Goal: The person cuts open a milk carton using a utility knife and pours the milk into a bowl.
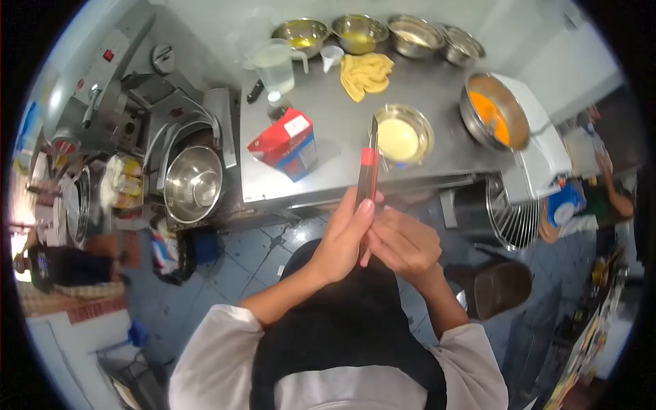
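Note:
My left hand (339, 240) is closed around a long, slim utensil (367, 171) with a dark body, a red band and a narrow metallic tip pointing away from me; its exact kind is unclear. Pressed against its lower end is my right hand (406, 242), fingers curled in; what they grip is hidden. Just beyond the tip, on the steel table, stands a metal bowl (428, 145) holding a pale cream mixture (398, 140). To the left is a red and blue carton (290, 145), beside a small clear bottle (277, 108).
Along the back of the steel table (328, 154) are several metal bowls (415, 35), a clear measuring jug (275, 65), a white funnel (332, 58) and a yellow cloth (366, 75). A bowl of orange mixture (492, 116) stands right. Another person (605, 198) is at far right.

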The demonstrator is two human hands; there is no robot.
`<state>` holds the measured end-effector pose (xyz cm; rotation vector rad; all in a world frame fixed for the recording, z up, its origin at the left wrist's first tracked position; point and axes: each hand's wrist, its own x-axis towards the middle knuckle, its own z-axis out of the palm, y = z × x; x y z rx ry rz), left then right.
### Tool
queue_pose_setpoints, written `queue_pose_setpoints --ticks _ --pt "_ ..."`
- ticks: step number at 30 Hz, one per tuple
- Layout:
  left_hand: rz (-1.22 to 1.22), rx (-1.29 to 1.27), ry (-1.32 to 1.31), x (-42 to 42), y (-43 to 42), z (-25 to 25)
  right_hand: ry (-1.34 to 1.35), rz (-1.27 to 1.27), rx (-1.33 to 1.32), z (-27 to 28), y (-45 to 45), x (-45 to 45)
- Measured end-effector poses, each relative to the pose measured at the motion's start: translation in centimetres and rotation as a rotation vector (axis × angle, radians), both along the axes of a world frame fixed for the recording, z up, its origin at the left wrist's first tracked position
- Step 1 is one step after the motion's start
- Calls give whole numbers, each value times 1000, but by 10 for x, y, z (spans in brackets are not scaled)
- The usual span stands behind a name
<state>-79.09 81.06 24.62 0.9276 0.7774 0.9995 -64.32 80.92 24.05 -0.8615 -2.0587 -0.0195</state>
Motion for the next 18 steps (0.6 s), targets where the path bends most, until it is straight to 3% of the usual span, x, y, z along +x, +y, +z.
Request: queue_pose_setpoints --ticks 7,18 --pt "158 51 -5 28 33 18 126 275 -65 25 63 28" --pt "475 11 -44 47 28 11 -8 634 -58 32 112 26"
